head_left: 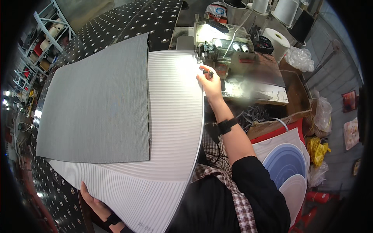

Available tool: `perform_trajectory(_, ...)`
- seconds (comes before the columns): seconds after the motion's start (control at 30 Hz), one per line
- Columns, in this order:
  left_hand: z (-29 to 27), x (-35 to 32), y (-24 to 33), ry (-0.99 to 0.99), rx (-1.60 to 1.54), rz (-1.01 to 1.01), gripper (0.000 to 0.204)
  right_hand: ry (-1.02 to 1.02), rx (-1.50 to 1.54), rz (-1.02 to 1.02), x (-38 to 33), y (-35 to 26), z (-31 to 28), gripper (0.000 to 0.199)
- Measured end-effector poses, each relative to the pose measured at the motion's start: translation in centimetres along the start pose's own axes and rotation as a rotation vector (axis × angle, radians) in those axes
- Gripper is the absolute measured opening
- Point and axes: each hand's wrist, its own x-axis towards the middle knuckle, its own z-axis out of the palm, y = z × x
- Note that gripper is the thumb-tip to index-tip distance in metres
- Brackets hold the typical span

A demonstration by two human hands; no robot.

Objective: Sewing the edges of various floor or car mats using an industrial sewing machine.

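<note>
Large white ribbed mat point(175, 128), flat on the table, fanning from the sewing area at 12 o'clock down to 6 o'clock, grey ribbed sheet point(97, 105) lying flat on its 9 o'clock half, edges aligned along a straight seam.

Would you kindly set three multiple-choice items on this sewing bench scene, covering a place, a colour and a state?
1. Where is the right hand?
A. at the white ribbed sheet's far edge by the sewing machine
B. on the shelves
C. in the lap

2. What colour is the flat sheet lying on the white ribbed sheet?
A. red
B. grey
C. blue

3. What is the left hand doing?
A. hanging free
B. holding scissors
C. gripping the white sheet's near edge

Answers: 1 A, it rests beside the sewing machine; 2 B, plainly grey; 3 C, fingers lie at that edge.
</note>
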Motion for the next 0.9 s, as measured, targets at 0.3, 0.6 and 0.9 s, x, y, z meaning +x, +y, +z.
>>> perform_trajectory(0.3,3.7,7.8,-1.9,-0.027,-0.808,-0.581,0.041,-0.199,-0.024,0.020,-3.7,-2.3,-0.6,0.046)
perform_trajectory(0.6,8.4,12.7,-2.7,-0.065,-0.631,-0.408,0.039,-0.284,0.052,0.291,-5.4,-5.0,-1.0,0.057)
perform_trajectory(0.9,13.1,20.1,-4.3,0.026,-0.728,-0.635,0.038,-0.308,-0.048,0.159,-4.7,-4.5,-0.8,0.062)
